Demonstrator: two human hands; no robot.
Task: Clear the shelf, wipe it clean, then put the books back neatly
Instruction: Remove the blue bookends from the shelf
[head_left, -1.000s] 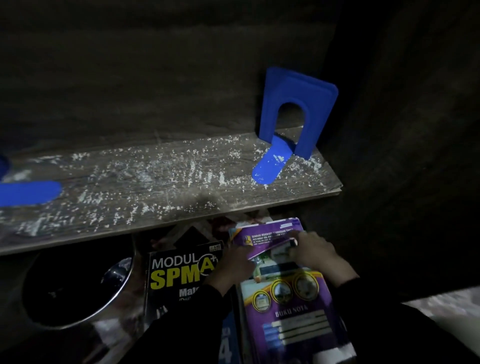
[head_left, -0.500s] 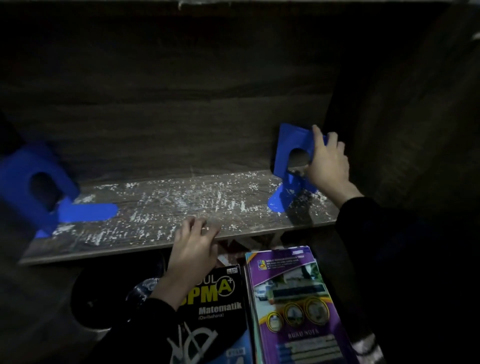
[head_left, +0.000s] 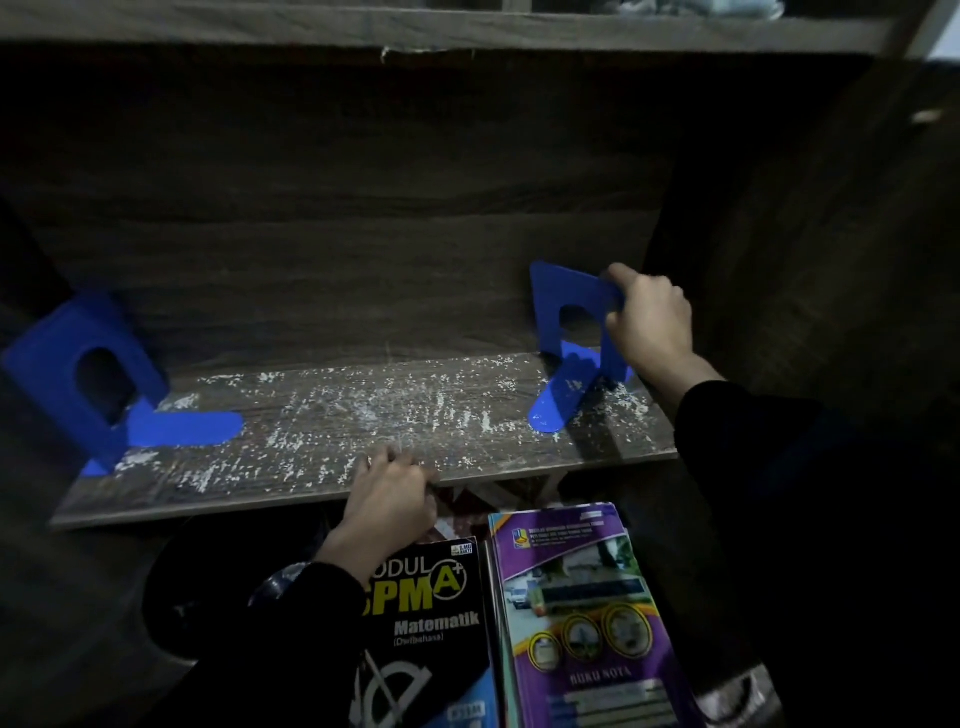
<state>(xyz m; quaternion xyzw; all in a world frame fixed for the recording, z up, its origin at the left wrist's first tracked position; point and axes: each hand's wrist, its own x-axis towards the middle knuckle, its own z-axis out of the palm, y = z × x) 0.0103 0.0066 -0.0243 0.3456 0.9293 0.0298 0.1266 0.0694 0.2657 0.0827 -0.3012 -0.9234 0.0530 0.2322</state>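
Note:
The wooden shelf holds no books and is speckled with white dust. A blue bookend stands at its right end, and my right hand grips its upright plate at the right edge. My left hand rests with curled fingers on the shelf's front edge. A second blue bookend stands at the left end. Below the shelf lie a black "Modul SPM A+ Matematik" book and a purple note book side by side.
A dark round container sits below the shelf at the left. The cabinet's dark side wall rises close on the right, and the board of the shelf above spans the top.
Both hands left the purple book below. My right hand rose to the right bookend and took hold of it, while my left hand came to the shelf's front edge. The view tilted up.

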